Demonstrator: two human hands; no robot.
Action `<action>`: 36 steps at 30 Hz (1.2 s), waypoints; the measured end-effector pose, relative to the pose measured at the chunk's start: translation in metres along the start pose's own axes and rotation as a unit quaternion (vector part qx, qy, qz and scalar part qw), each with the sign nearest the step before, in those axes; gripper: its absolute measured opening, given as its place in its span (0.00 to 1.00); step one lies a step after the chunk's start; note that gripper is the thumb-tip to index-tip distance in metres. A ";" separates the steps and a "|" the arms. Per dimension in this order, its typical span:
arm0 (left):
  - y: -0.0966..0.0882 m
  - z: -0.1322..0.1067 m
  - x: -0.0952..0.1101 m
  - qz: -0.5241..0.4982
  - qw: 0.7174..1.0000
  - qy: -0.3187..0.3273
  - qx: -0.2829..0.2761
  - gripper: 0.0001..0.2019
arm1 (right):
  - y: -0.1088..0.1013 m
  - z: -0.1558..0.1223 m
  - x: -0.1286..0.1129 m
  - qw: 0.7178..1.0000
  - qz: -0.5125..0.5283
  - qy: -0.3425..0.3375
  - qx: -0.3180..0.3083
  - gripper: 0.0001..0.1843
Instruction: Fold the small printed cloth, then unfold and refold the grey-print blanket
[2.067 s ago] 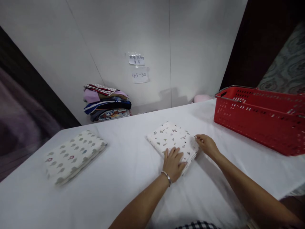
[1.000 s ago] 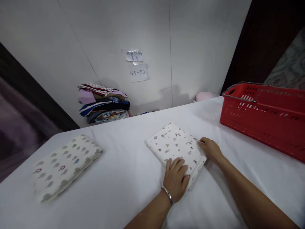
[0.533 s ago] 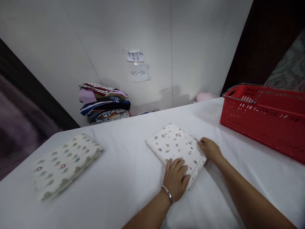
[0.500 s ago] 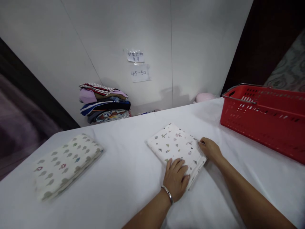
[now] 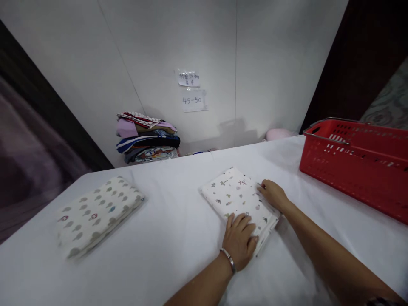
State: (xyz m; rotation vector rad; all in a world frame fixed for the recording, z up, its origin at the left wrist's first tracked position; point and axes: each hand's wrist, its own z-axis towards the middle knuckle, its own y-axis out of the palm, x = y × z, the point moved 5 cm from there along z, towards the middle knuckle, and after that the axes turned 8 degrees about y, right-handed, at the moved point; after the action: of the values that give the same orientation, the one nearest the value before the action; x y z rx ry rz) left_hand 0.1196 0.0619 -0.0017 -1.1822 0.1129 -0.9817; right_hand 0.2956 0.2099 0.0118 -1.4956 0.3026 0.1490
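A folded white cloth (image 5: 234, 195) with small printed figures lies in the middle of the white table (image 5: 172, 238). My left hand (image 5: 240, 240), with a bracelet at the wrist, lies flat on the cloth's near corner, fingers stretched out. My right hand (image 5: 273, 194) rests at the cloth's right edge, its fingers curled against the fold; whether they grip the edge is hidden.
A second folded cloth (image 5: 97, 212) with a tree print lies at the table's left. A red plastic basket (image 5: 357, 163) stands at the right. A pile of folded coloured fabrics (image 5: 146, 136) sits behind the table by the wall, under two paper notes (image 5: 193, 100).
My right hand has slid a little farther up the cloth's right edge. My left hand stays flat on the near corner. The view has shifted slightly.
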 end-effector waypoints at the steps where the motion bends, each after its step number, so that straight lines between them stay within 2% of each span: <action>1: 0.000 0.000 0.000 0.000 1.000 0.000 0.001 0.14 | 0.001 0.001 -0.001 1.000 -0.003 -0.008 0.006 0.10; 3: 0.001 0.000 -0.001 -0.003 1.000 0.000 0.001 0.14 | 0.003 0.001 0.002 1.000 -0.002 -0.008 0.020 0.10; 5: 0.002 -0.001 -0.001 -0.005 1.000 0.000 0.001 0.15 | 0.006 0.003 0.010 1.000 0.008 0.020 0.019 0.11; 9: 0.003 -0.001 -0.002 -0.004 1.000 0.003 -0.001 0.15 | 0.013 0.009 0.018 0.999 0.011 0.040 -0.029 0.12; 12: 0.003 -0.001 -0.002 -0.006 1.000 0.000 0.003 0.14 | 0.013 0.015 0.013 0.998 0.009 0.023 -0.051 0.14; 16: 0.005 -0.002 -0.003 -0.014 1.000 -0.004 0.014 0.14 | 0.015 0.022 0.000 0.997 -0.006 0.000 -0.077 0.23; 23: 0.005 -0.002 -0.006 -0.022 1.000 -0.003 0.011 0.15 | 0.028 0.025 -0.007 0.994 -0.033 -0.005 -0.102 0.25; 25: 0.004 -0.002 -0.005 -0.024 1.000 -0.001 0.014 0.17 | 0.029 0.025 -0.006 0.994 -0.039 0.001 -0.105 0.26; 29: 0.006 -0.006 -0.001 -0.012 1.000 0.020 0.017 0.32 | 0.029 0.021 -0.006 0.993 -0.047 0.012 -0.106 0.26; 30: 0.007 -0.007 0.000 -0.008 1.000 0.024 0.011 0.33 | 0.028 0.020 -0.005 0.993 -0.048 0.014 -0.105 0.26; 33: 0.005 -0.010 0.001 0.001 1.000 0.028 -0.014 0.26 | 0.026 0.012 -0.002 0.993 -0.050 0.018 -0.106 0.26; 36: -0.007 -0.018 -0.002 -0.001 0.999 0.028 -0.041 0.20 | 0.023 0.000 0.005 0.992 -0.043 0.017 -0.114 0.26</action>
State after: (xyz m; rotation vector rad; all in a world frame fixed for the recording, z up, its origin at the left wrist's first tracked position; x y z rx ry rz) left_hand 0.1044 0.0503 -0.0040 -1.2298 0.1977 -1.0194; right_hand 0.2938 0.2110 -0.0114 -1.7364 0.2539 0.0922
